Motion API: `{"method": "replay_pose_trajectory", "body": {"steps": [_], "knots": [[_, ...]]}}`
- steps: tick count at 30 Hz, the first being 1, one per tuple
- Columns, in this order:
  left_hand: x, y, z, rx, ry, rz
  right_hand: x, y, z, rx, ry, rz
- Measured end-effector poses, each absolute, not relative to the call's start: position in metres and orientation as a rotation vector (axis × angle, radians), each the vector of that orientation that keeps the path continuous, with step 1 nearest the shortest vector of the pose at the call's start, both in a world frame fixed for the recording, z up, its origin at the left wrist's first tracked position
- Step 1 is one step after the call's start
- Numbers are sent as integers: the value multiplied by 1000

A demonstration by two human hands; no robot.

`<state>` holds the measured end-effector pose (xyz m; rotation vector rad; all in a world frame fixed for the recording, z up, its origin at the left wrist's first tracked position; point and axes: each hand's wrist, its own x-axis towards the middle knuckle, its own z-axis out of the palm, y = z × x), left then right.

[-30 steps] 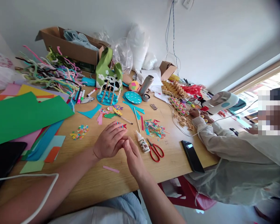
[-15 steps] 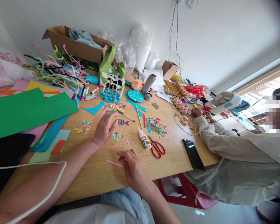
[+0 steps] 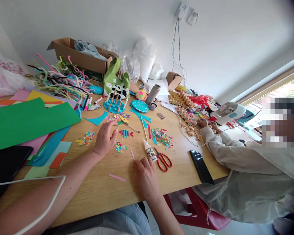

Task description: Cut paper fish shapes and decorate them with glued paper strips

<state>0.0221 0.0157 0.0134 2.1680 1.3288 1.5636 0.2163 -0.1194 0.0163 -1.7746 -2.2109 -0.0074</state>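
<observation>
My left hand (image 3: 104, 138) lies flat and open on the wooden table (image 3: 107, 192), fingers stretched toward a striped paper fish (image 3: 125, 133). A small heap of coloured paper bits (image 3: 119, 147) sits just right of it. My right hand (image 3: 145, 172) rests on the table with fingers curled down, just below a small glue bottle (image 3: 150, 151) and beside a short pink paper strip (image 3: 132, 153). It holds nothing that I can see. Another pink strip (image 3: 117, 177) lies to its left. Red scissors (image 3: 163, 159) lie right of the glue bottle.
Coloured paper sheets (image 3: 26, 120) and a dark tablet (image 3: 5, 166) cover the left side. Pipe cleaners (image 3: 61, 78), a cardboard box (image 3: 80, 57), a panda bag (image 3: 116, 83) and teal paper crafts (image 3: 139, 106) stand farther back. A phone (image 3: 201, 166) lies near the right edge. Another person's sleeve (image 3: 225, 147) reaches over the table there.
My hands, joined a second ago, have parted. The left moved out flat on the table. The right drew back, then came forward toward the glue bottle. The paper bits are now uncovered.
</observation>
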Motion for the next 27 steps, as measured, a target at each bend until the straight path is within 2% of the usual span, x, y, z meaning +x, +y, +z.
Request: {"method": "replay_pose_trajectory", "body": {"steps": [9,15,20,27], "knots": [[21,27,13,2111,1424,1484,217,-115,15,-1794,-2343,-162],[13,51,28,1600,1409,1456,221,-114,12,-1754,-2428,-219],[7,70,40,1760,1582,1077,225,-110,4,-1708,-2400,-273],[28,75,27,2003,1605,750,226,-110,9,-1645,-2192,-24]]}}
